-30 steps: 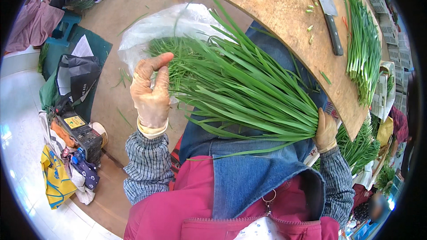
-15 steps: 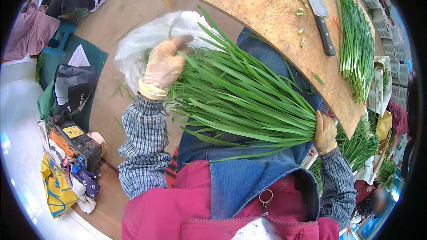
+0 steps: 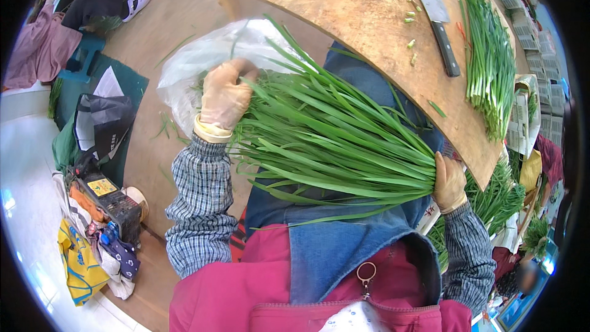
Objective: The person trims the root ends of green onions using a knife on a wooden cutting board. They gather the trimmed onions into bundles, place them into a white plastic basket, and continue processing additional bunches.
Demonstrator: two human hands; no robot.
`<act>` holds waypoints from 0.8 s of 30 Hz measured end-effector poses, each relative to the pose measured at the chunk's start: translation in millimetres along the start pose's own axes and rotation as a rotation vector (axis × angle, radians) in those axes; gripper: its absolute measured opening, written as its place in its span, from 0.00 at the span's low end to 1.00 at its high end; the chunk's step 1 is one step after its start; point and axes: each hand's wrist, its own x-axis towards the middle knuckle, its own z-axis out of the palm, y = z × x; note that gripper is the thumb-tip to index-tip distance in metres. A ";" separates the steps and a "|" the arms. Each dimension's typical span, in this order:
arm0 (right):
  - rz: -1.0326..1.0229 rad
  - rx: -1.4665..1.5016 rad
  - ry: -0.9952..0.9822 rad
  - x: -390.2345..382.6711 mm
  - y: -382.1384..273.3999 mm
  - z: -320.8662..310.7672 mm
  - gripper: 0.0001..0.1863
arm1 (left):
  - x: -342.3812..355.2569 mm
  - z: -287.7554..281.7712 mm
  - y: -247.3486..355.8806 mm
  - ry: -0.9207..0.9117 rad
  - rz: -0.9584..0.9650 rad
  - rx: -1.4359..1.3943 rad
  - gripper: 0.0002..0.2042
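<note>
A large bunch of Chinese chives point(image 3: 344, 141) fans out across my lap, its long flat green leaves pointing left. My right hand point(image 3: 450, 181), in a pale thin glove, is closed round the gathered right end of the bunch. At the leaf tips, my left hand point(image 3: 226, 95) in a matching glove has its fingers curled inward. What those fingers pinch, if anything, is hidden. Behind the left hand lies a clear plastic bag point(image 3: 178, 80) with thin green scraps in it.
A wooden table point(image 3: 344, 6) bears a knife point(image 3: 433, 15), cut stem bits and a tied bunch of chives point(image 3: 488, 67). More greens point(image 3: 491, 209) lie beyond my right hand. At left are a black bag point(image 3: 104, 120), a yellow bag point(image 3: 80, 264) and a seated person's leg point(image 3: 98, 6).
My left hand's fingers, stretched out to the right before, have curled in, and the hand has dropped slightly. My right hand keeps its hold on the chives.
</note>
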 end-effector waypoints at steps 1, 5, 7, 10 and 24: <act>-0.008 -0.016 0.004 3.1 -0.4 -3.9 0.22 | -0.9 2.8 -4.7 0.046 0.090 0.079 0.05; -0.122 -0.065 0.070 25.5 -4.9 -39.3 0.22 | -7.4 2.6 -12.3 0.328 0.251 0.208 0.03; -0.186 -0.055 0.077 36.9 -7.3 -56.7 0.21 | -9.9 -14.9 -31.8 0.451 0.079 0.261 0.04; -0.297 -0.096 0.090 49.1 -14.0 -80.6 0.18 | -10.5 -40.0 5.0 0.404 -0.097 -0.138 0.09; -0.370 -0.013 0.061 38.6 -29.5 -83.2 0.20 | -11.3 187.9 129.4 -0.230 1.278 0.818 0.09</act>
